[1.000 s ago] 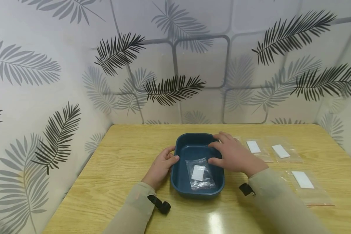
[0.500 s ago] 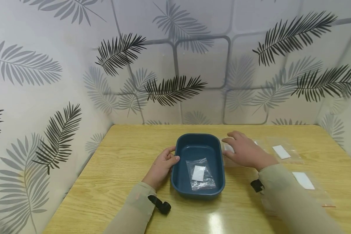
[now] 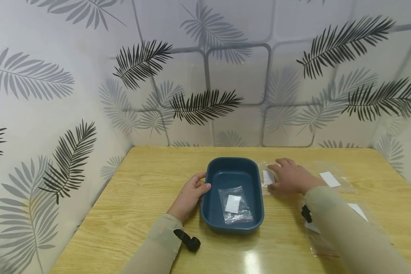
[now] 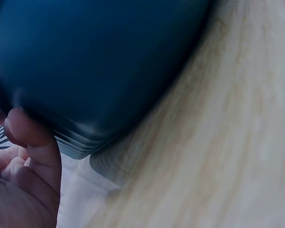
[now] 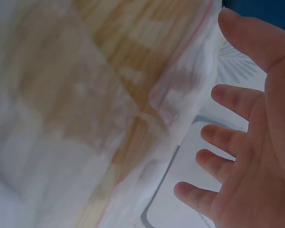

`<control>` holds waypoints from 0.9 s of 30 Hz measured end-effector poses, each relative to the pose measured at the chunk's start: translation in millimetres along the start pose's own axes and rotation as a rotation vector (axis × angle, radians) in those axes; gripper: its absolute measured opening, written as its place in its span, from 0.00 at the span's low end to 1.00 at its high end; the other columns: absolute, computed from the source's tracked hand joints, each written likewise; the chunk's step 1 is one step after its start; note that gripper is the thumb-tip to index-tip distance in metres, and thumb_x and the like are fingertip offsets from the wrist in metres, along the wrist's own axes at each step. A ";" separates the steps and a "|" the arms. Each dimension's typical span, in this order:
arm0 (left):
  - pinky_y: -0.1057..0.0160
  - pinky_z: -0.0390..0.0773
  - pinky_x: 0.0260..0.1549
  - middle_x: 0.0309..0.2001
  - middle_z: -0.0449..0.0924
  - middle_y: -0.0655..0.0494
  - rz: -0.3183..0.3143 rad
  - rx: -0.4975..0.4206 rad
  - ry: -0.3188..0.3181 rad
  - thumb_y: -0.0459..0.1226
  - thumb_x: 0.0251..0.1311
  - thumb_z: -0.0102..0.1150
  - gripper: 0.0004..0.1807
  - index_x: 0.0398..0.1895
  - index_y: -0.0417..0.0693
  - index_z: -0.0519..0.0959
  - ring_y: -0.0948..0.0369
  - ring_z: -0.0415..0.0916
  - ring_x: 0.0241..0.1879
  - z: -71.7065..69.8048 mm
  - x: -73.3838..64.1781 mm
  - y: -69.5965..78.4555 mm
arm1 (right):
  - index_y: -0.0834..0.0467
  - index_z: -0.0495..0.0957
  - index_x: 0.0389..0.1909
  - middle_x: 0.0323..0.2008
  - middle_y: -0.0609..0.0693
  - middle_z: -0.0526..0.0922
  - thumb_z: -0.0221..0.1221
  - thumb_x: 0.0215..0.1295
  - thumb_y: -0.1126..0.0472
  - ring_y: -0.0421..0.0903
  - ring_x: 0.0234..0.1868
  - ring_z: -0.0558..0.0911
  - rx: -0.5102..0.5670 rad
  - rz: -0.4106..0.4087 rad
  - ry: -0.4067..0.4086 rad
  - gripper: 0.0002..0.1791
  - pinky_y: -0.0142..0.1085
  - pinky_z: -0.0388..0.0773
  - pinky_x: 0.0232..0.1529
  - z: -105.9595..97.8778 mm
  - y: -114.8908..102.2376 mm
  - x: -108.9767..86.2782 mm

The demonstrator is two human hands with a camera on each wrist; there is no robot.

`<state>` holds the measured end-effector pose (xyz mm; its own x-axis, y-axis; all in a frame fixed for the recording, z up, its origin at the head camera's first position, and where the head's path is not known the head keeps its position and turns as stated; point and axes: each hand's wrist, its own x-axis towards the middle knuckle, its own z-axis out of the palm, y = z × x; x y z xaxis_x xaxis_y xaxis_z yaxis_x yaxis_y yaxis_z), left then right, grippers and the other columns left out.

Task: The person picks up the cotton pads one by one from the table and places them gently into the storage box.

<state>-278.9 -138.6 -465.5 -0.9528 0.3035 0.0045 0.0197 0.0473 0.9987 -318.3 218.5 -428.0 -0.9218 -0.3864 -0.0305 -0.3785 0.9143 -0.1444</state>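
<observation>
A dark blue rectangular bin (image 3: pixel 233 177) stands on the table. My left hand (image 3: pixel 190 195) holds its left side, the thumb (image 4: pixel 31 129) at the rim and the other fingers against the outside. Inside the bin lies a clear zip bag (image 3: pixel 242 217) with a white card (image 3: pixel 232 204). To the bin's right, my right hand (image 3: pixel 291 178) is over another clear zip bag (image 3: pixel 266 190) with a white piece, partly covering it. The right wrist view shows this hand's fingers (image 5: pixel 230 100) spread and relaxed, with nothing held; whether they touch the bag cannot be told.
Another zip bag (image 3: pixel 346 183) with a white piece lies at the back right. More bags (image 3: pixel 323 247) lie nearer, partly hidden under the right sleeve (image 3: pixel 349 224). A leaf-patterned wall (image 3: pixel 233 76) stands behind the wooden table (image 3: pixel 150 171).
My right hand has moved from over the bin's right rim to the right, above the bags on the table. The left hand and the bin have stayed in place.
</observation>
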 end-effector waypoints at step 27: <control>0.63 0.78 0.36 0.41 0.76 0.38 -0.001 0.002 0.005 0.37 0.74 0.56 0.30 0.76 0.43 0.61 0.56 0.76 0.34 0.0 0.3 0.0 | 0.56 0.78 0.64 0.69 0.69 0.65 0.72 0.49 0.43 0.72 0.69 0.61 0.029 0.015 -0.114 0.40 0.71 0.65 0.58 -5.8 0.3 10.2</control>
<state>-279.1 -138.5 -465.6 -0.9543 0.2989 0.0039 0.0197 0.0497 0.9986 -328.3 215.6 -422.7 -0.9114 -0.3852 -0.1446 -0.3602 0.9169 -0.1719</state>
